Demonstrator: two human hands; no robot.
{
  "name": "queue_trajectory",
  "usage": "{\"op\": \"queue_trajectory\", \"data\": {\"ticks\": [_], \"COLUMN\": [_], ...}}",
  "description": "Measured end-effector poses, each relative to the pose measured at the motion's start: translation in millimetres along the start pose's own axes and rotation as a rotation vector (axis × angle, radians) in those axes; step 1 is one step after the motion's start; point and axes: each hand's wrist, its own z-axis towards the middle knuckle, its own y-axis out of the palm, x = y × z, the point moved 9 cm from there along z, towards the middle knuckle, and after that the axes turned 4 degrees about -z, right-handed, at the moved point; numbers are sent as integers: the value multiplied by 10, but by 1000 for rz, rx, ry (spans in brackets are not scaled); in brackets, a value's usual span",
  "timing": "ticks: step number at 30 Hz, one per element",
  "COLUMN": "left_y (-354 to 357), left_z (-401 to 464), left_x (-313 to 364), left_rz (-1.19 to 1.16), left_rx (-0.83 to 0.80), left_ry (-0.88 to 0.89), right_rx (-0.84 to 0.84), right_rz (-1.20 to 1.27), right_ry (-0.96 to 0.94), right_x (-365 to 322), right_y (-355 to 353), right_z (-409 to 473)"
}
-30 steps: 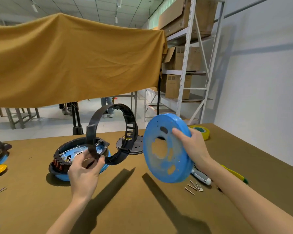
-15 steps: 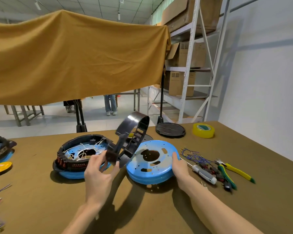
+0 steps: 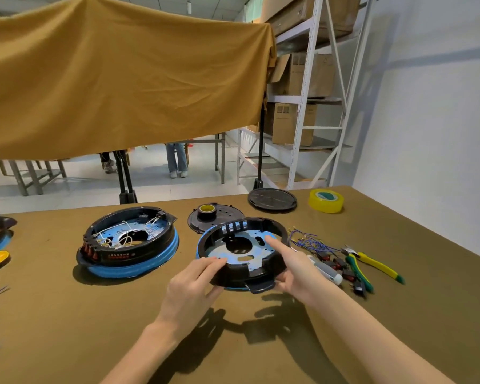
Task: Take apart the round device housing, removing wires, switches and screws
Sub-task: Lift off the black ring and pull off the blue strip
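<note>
Resting on the brown table [image 3: 399, 314], the black ring [image 3: 261, 268] sat on the blue base plate [image 3: 240, 249]. The left hand [image 3: 190, 291] pressed near-straight fingers against the ring's near-left rim; the right hand [image 3: 294, 268] gripped its near-right rim, index finger extended over the plate. Left of the ring lay a second housing [image 3: 128, 245] containing white wires. Right of the ring lay loose blue wires [image 3: 311, 241], a screwdriver [image 3: 326, 271] and pliers [image 3: 372, 263]; behind it, yellow tape [image 3: 326, 200].
</note>
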Motion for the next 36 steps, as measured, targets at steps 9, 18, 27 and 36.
{"op": "queue_trajectory", "data": {"ticks": [9,18,27,36], "left_y": [34,682,766,527], "left_z": [-123,-531,-239,37], "left_x": [-176,-527,-449,-419], "left_rz": [-286,-1096,-1201,-747], "left_rx": [-7,-199,-86,-35], "left_ry": [-246,-1319,-1199,-628], "right_rx": [66,-14,23,27], "right_rz": [49,0,-555,-623], "right_ry": [-23,-309,-607,-603], "right_x": [144,-108,-455,-302], "right_y": [-251,-221,-290,-431], "right_z": [197,162,-63,10]}}
